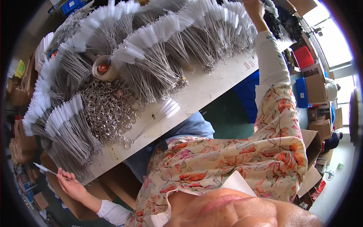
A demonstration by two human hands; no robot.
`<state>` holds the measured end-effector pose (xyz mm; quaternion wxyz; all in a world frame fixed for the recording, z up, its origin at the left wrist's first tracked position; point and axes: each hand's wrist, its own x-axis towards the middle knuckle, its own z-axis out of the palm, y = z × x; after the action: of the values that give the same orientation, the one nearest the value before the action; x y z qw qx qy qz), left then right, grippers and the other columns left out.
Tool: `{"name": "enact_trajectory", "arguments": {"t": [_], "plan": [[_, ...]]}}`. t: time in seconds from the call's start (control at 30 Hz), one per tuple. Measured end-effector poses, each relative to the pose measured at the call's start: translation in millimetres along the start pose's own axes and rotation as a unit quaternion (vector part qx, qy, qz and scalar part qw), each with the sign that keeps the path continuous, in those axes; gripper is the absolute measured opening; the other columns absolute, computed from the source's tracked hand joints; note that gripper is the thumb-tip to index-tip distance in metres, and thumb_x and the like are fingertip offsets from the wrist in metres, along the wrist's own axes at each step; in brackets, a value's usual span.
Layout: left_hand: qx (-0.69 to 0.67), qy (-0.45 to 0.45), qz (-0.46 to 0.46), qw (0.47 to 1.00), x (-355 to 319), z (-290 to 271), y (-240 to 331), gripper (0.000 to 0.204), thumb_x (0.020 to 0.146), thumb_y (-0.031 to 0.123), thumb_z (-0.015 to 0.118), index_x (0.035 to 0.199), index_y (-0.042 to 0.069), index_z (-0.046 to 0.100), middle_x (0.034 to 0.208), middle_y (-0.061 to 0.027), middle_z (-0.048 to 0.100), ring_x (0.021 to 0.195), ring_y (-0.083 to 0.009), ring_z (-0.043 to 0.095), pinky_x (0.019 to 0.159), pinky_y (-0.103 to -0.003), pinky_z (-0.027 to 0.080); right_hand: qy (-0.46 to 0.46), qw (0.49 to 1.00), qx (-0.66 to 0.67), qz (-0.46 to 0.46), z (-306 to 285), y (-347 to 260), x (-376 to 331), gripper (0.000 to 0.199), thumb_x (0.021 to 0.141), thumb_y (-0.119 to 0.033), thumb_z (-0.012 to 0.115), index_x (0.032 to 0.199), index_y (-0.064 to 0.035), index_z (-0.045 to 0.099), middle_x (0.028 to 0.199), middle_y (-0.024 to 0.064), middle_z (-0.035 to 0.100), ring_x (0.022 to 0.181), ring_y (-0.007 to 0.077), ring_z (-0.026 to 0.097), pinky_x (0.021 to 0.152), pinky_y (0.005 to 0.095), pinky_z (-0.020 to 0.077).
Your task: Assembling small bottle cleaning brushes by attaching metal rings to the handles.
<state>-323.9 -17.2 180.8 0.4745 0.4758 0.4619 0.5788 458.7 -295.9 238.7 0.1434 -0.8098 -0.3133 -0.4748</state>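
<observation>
My left hand [71, 185] is low at the left, off the table's near edge, pinching one thin wire brush with a white bristle tip [44, 169]. My right hand [252, 8] reaches to the far end of the white table [211, 85] and touches the bundles of white-tipped wire brushes [211, 22] there; the frame's edge cuts off its fingers. More bundles [68, 125] fan out along the table. A heap of metal rings [107, 111] lies between them. A few loose brushes [160, 112] lie near the front edge.
A tan tape roll with a red piece inside [103, 68] sits among the bundles. Cardboard boxes [315, 85], blue bins [301, 92] and a red crate [303, 56] stand to the right. Another person [332, 89] is at the far right. A small fan [329, 174] stands on the floor.
</observation>
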Motion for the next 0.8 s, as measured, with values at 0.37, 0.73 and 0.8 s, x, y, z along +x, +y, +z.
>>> {"name": "enact_trajectory", "arguments": {"t": [0.37, 0.73, 0.8], "plan": [[-0.012, -0.435, 0.109, 0.894, -123.9, 185.5, 4.9, 0.022, 0.094, 0.010, 0.046, 0.106, -0.003, 0.059, 0.072, -0.0031, 0.056, 0.053, -0.0050, 0.049, 0.047, -0.017, 0.039, 0.046, 0.886, 0.442, -0.131, -102.5, -217.4, -17.5, 0.022, 0.089, -0.008, 0.047, 0.106, 0.0018, 0.055, 0.086, 0.0168, 0.055, 0.076, 0.0278, 0.055, 0.072, 0.0333, 0.0446], [0.012, -0.451, 0.017, 0.892, -133.4, 186.2, -12.6, 0.022, 0.094, 0.015, 0.049, 0.098, -0.002, 0.062, 0.067, -0.0008, 0.055, 0.059, -0.0052, 0.049, 0.055, -0.020, 0.044, 0.079, 0.496, 0.845, 0.180, -131.2, -79.8, -35.7, 0.014, 0.096, -0.019, 0.043, 0.092, -0.0095, 0.053, 0.082, 0.0008, 0.052, 0.080, 0.0134, 0.052, 0.089, 0.0357, 0.0416], [-0.049, -0.512, -0.034, 0.857, -147.7, 209.6, -20.9, 0.024, 0.095, 0.018, 0.047, 0.099, -0.002, 0.061, 0.069, -0.0011, 0.053, 0.064, -0.0065, 0.050, 0.057, -0.022, 0.045, 0.051, 0.315, 0.930, 0.182, -123.5, -41.8, -68.4, 0.016, 0.096, -0.020, 0.042, 0.092, -0.0088, 0.053, 0.081, 0.0008, 0.051, 0.080, 0.0134, 0.051, 0.091, 0.0360, 0.0414]]}}
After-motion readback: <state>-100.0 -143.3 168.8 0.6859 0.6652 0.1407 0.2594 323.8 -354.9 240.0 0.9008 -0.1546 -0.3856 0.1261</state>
